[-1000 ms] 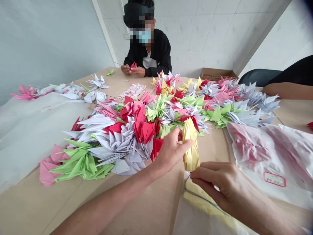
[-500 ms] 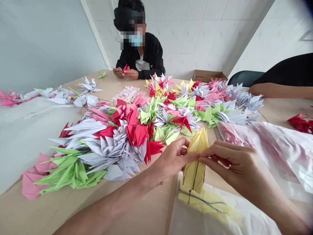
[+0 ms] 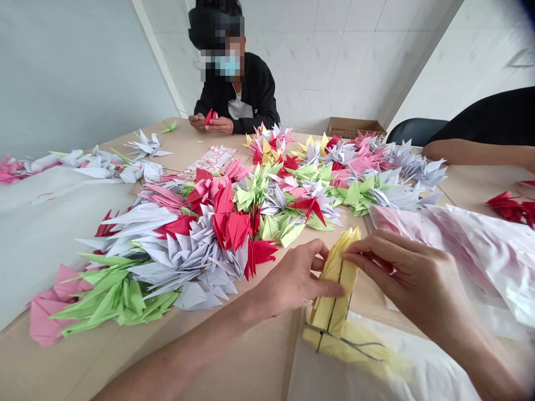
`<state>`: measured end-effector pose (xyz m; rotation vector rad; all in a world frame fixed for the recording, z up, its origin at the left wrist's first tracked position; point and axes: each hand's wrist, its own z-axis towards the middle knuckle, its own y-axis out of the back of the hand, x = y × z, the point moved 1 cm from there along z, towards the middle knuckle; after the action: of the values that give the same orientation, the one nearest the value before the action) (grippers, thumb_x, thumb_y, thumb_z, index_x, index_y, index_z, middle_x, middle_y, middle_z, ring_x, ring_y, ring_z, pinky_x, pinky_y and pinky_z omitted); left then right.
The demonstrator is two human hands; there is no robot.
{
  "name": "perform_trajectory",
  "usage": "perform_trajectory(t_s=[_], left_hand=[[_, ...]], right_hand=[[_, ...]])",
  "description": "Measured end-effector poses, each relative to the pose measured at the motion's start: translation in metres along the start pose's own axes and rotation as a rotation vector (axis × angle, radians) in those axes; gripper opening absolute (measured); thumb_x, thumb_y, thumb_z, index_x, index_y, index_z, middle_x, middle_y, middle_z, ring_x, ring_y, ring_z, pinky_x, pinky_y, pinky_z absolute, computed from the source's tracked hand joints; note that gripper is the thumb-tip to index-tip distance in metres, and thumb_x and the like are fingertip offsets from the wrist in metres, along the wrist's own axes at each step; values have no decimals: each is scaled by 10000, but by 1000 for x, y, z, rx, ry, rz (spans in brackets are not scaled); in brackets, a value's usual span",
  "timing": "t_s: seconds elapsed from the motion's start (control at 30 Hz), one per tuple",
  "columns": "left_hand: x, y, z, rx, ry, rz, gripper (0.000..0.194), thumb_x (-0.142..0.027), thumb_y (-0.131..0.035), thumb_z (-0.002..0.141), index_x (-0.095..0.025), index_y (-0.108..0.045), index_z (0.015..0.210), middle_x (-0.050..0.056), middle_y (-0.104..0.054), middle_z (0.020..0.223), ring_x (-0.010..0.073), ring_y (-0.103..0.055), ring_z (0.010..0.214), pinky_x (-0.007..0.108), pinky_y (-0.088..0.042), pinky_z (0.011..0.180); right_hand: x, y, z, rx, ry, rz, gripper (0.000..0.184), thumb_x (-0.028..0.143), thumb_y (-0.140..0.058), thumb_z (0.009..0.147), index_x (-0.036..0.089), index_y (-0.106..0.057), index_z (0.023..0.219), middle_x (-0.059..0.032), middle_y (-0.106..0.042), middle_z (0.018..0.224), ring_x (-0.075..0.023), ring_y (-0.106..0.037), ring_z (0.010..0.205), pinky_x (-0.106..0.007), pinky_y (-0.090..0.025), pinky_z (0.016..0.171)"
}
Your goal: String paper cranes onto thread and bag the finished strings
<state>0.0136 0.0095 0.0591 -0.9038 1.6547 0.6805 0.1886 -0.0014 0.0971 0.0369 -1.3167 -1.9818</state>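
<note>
Yellow cranes point(image 3: 334, 289) have dropped lower between left hand point(image 3: 296, 275) and right hand point(image 3: 405, 273).

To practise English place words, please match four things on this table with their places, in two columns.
Things:
1. pale yellow paper cranes
2. front green paper cranes
3. lone red paper cranes
4. cardboard box

Places:
A. beside the pink paper cranes
B. at the far end of the table
C. between the left hand and right hand
D. beyond the plastic bag, at the right

Pairs: 1-C; 2-A; 3-D; 4-B

A plastic bag point(image 3: 472, 262) lies right of the origami cranes point(image 3: 192, 250).
</note>
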Motion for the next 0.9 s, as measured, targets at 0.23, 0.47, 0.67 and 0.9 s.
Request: perform_trajectory(t_s=[0.23,0.47,0.67,0.9], left_hand=[[7,-1,3,12,45,-3,296,-244,-697,651,-192,-490,856,30,-678,830,193,-647,729,253,-457,586],[10,-3,4,-7,75,-61,291,-245,-695,631,-196,-471,810,20,-677,771,194,-645,710,247,-447,574],[7,-4,4,-37,65,-185,406,-282,-735,614,-189,-513,942,34,-654,802,188,-625,718,271,-464,600],[0,-4,1,-33,-8,-224,347,-386,-708,689,-156,-571,910,19,-604,767,112,-560,659,194,-404,565]], right_hand=[[0,-2,1,-73,-101,-71,124,244,-561,838,196,-648,765,24,-563,618,-63,-448,483,-199,-319,451],[-3,-5,1,-32,-181,-19,125,250,-574,804,196,-643,714,30,-538,579,-65,-412,461,-204,-301,444],[-2,-6,0,-1,-204,-25,115,240,-587,775,191,-622,678,46,-489,537,-61,-390,452,-198,-289,435],[1,-8,0,36,-138,-35,158,252,-555,826,188,-611,693,35,-547,590,-55,-421,461,-193,-314,450]])
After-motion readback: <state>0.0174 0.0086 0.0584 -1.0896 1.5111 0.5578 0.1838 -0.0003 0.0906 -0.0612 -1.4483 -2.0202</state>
